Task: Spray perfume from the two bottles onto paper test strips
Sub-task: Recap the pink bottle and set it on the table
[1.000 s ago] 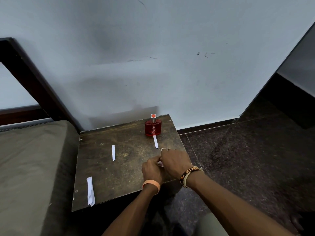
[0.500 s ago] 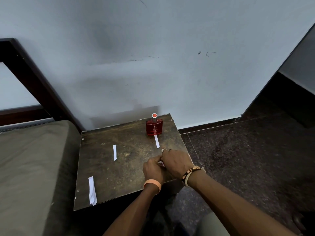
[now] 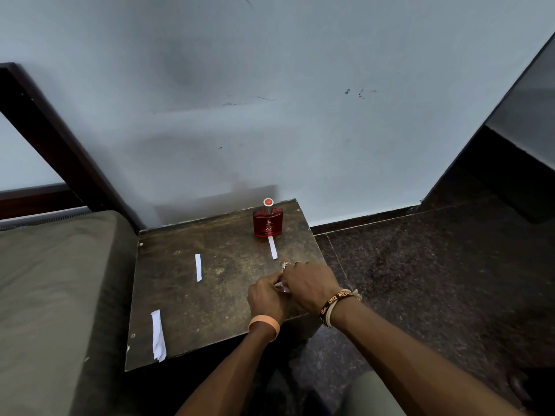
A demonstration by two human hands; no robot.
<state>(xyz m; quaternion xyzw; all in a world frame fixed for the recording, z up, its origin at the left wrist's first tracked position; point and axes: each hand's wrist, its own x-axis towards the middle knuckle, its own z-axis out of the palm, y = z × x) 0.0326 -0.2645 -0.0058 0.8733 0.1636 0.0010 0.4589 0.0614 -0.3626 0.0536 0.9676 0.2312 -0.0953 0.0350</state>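
At lower left, on the wooden table (image 3: 210,313), a wide paper strip (image 3: 158,335). Toward centre, a narrow strip (image 3: 198,267). Just right of centre, left hand (image 3: 265,297) and right hand (image 3: 312,285) close together, fingers curled, pinching a small paper piece (image 3: 282,286) between them. Above, a third strip (image 3: 273,248) reaching the base of the upright red bottle (image 3: 268,221). No second bottle in view. Probably readying a strip, not spraying. Next: lay it flat, then grasp the bottle without tipping it.

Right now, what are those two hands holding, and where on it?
A small white paper strip, pinched between left hand and right hand; the fingers hide where exactly.
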